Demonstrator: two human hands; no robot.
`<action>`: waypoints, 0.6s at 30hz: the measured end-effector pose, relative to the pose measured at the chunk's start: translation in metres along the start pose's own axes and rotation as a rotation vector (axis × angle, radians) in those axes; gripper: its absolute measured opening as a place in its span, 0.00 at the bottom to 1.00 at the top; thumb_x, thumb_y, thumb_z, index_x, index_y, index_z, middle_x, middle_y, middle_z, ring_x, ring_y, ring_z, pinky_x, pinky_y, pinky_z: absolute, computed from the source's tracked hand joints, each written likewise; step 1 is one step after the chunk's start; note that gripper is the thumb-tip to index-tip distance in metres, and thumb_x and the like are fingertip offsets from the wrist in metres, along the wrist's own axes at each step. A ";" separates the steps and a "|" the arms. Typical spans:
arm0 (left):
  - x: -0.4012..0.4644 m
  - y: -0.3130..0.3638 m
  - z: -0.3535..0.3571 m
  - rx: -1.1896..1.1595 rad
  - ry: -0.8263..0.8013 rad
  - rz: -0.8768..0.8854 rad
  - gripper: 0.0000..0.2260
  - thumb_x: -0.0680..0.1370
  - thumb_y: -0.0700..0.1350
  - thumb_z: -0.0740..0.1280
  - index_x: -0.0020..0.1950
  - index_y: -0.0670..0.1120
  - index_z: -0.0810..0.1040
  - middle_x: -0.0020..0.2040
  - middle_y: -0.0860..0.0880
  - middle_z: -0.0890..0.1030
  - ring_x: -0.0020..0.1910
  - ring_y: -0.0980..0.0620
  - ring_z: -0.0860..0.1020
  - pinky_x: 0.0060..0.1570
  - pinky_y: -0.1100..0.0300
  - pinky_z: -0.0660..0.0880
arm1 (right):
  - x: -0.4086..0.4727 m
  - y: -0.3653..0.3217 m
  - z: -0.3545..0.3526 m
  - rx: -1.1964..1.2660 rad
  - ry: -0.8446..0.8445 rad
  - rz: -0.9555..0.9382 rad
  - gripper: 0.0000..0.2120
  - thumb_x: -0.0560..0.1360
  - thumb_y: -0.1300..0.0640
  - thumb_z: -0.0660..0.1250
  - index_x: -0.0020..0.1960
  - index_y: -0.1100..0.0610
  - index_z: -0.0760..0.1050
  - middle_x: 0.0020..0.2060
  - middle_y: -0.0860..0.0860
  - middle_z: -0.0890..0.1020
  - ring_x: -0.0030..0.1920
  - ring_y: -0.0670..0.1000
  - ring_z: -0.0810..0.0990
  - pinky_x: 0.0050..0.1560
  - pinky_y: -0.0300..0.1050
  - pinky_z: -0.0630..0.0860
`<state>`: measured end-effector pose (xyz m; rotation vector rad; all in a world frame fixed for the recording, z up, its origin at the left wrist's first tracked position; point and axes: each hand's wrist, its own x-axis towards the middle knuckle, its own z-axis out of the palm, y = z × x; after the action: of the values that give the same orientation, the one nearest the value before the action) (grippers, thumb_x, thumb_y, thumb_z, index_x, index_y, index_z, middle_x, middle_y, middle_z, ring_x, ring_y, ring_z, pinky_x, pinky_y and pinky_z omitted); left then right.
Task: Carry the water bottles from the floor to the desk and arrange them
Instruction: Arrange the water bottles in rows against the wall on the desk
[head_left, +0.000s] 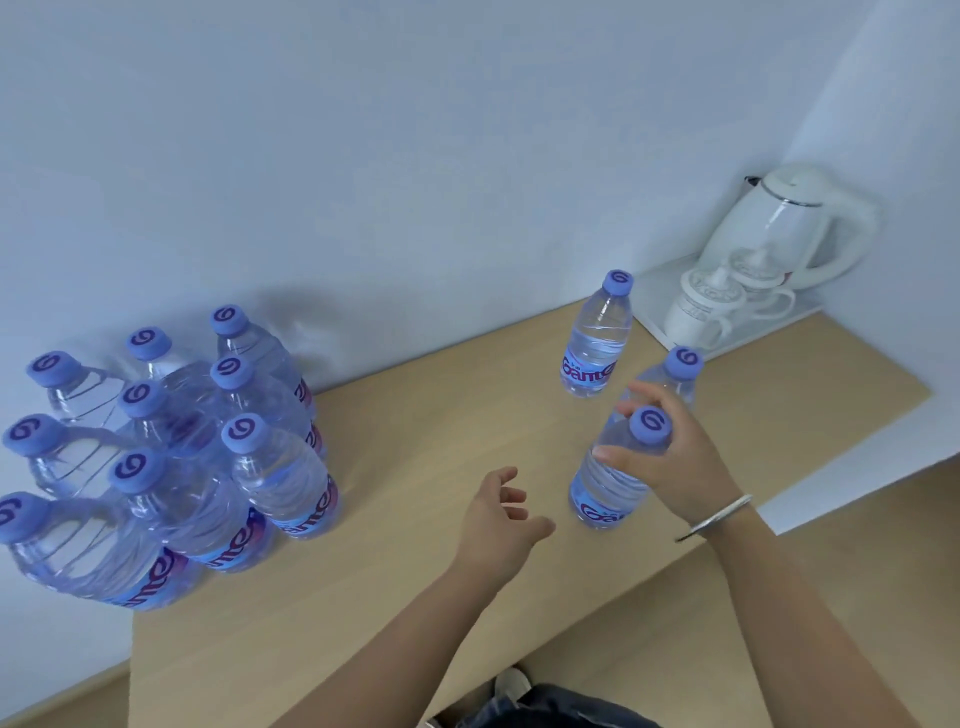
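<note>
Bottles are seen on the desk (441, 441) in two groups. A pack (166, 457) of shrink-wrapped bottles is stood at the left end, against the wall. Three loose bottles are stood upright toward the right: a far bottle (597, 338), a mid bottle (675, 374) partly hidden behind the fingers, and a near bottle (618, 467) by the front edge. The near bottle is gripped at neck and shoulder by the right hand (670, 457), fingers curled round it; a bracelet (717, 517) is worn on that wrist. The left hand (501, 519) is held above the desk btwn pack and near bottle, fingers loosely spread, nothing held. A kettle (795, 228) and two cups (722, 306) are set on a tray (654, 291) in the rt corner.
</note>
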<state>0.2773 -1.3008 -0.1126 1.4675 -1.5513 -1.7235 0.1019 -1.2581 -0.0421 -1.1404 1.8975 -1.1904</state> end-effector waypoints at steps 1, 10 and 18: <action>0.001 0.001 0.001 -0.001 -0.010 -0.005 0.29 0.70 0.40 0.72 0.68 0.49 0.66 0.49 0.55 0.72 0.46 0.56 0.74 0.36 0.68 0.71 | -0.001 0.007 0.003 0.064 0.024 0.021 0.26 0.61 0.65 0.78 0.53 0.49 0.71 0.45 0.42 0.78 0.47 0.42 0.77 0.48 0.29 0.72; -0.004 -0.007 -0.020 0.064 -0.124 0.006 0.33 0.67 0.42 0.76 0.69 0.52 0.66 0.55 0.55 0.72 0.50 0.58 0.72 0.38 0.70 0.72 | 0.008 -0.004 0.032 0.029 0.116 -0.007 0.16 0.64 0.59 0.77 0.48 0.61 0.76 0.43 0.54 0.81 0.45 0.52 0.78 0.50 0.44 0.74; -0.015 0.006 -0.045 -0.010 -0.055 0.208 0.47 0.61 0.44 0.81 0.73 0.57 0.57 0.64 0.59 0.72 0.61 0.61 0.72 0.54 0.68 0.72 | 0.023 -0.091 0.057 0.266 0.124 -0.134 0.10 0.66 0.57 0.74 0.33 0.55 0.73 0.23 0.41 0.77 0.26 0.39 0.75 0.29 0.27 0.69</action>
<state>0.3198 -1.3122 -0.0934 1.2158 -1.6569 -1.6593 0.1708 -1.3203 0.0167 -1.0814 1.7075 -1.5680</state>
